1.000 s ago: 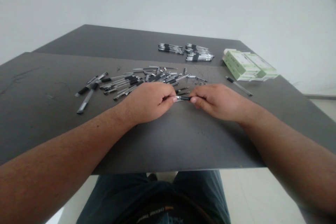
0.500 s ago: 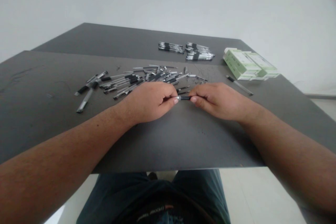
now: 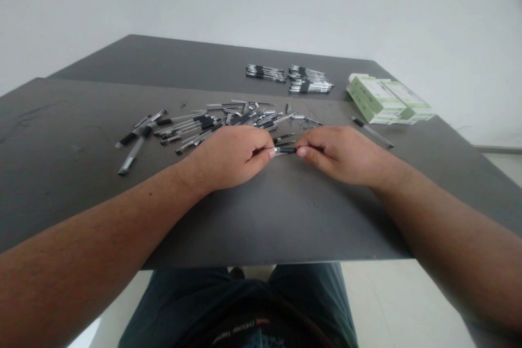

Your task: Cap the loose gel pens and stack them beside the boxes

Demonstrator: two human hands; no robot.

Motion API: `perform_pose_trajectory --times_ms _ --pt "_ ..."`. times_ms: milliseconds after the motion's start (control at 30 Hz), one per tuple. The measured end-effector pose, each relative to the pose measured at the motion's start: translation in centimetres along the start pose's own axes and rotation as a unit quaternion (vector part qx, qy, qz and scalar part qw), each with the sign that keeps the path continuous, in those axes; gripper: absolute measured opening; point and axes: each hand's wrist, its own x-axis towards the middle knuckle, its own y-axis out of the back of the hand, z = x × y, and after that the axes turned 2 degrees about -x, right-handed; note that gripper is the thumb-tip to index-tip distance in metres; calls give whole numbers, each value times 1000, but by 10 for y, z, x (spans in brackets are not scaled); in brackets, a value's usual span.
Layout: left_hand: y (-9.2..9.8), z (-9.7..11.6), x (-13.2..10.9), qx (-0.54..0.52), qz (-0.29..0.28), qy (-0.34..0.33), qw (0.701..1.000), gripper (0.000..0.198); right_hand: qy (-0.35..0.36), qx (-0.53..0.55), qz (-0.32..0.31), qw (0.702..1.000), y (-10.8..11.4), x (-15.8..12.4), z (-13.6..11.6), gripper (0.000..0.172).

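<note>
Between my two hands, low over the grey table [image 3: 261, 217], is a pen [image 3: 285, 150] with a black grip, lying level from left to right. My left hand [image 3: 238, 155] pinches its left end between thumb and forefinger. The fingers of my right hand [image 3: 336, 153] are closed on its right end. Just behind my hands spreads a loose pile of pen parts [image 3: 196, 126], clear barrels with black grips and thin refills, partly hidden by my left hand.
Neat groups of pens [image 3: 265, 73] [image 3: 310, 87] lie farther back. Green and white boxes [image 3: 377, 99] stand at the back right, with a single pen [image 3: 372, 132] in front of them. A few pens [image 3: 136, 149] cross each other at the left.
The pen and both hands have risen very slightly in the view. Both hands remain closed on the pen.
</note>
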Motion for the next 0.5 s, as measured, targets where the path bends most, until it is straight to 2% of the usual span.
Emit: perform_pose_trajectory --times_ms 133,267,400,500 --pt "-1 0 1 1 -1 1 1000 31 -22 19 7 1000 0 0 0 17" --pt "-1 -1 1 1 0 1 1000 32 -2 -2 -4 1000 0 0 1 25" --pt "-1 -1 0 4 2 0 1000 32 -11 11 -11 1000 0 0 1 20" --pt "-1 -1 0 2 0 -1 1000 32 -6 0 -25 1000 0 0 0 23"
